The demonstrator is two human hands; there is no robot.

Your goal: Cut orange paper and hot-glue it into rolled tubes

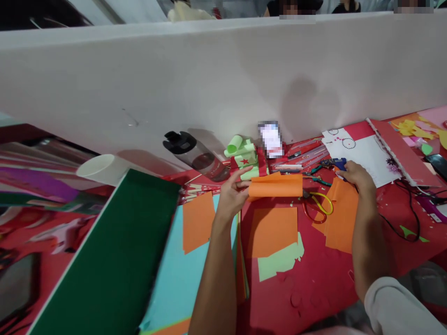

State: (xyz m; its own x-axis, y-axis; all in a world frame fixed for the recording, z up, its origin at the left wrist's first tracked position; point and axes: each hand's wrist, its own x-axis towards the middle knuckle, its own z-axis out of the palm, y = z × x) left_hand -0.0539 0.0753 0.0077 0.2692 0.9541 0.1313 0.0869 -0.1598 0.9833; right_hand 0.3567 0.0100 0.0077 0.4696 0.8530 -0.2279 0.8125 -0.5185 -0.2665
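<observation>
My left hand [232, 195] is closed on one end of an orange paper roll [277, 187], held level above the red table. To the right, my right hand [358, 177] grips a blue glue gun [338, 164], whose nozzle end points left among the tools. Between the hands lie scissors [330, 203] with yellow and red handles, close to the roll's right end. An orange paper square [274, 228] rests below the roll, partly over a light green scrap [284, 263]. More orange sheets [342, 223] are under my right forearm. Light green paper rolls [240, 148] sit behind my left hand.
A clear bottle with a black lid [195, 156] leans at the back, near a lit phone [271, 139] propped against the white partition [209, 83]. On the left stands a dark green board [115, 260] beside blue paper [185, 274]. A black cable [417, 218] trails at right.
</observation>
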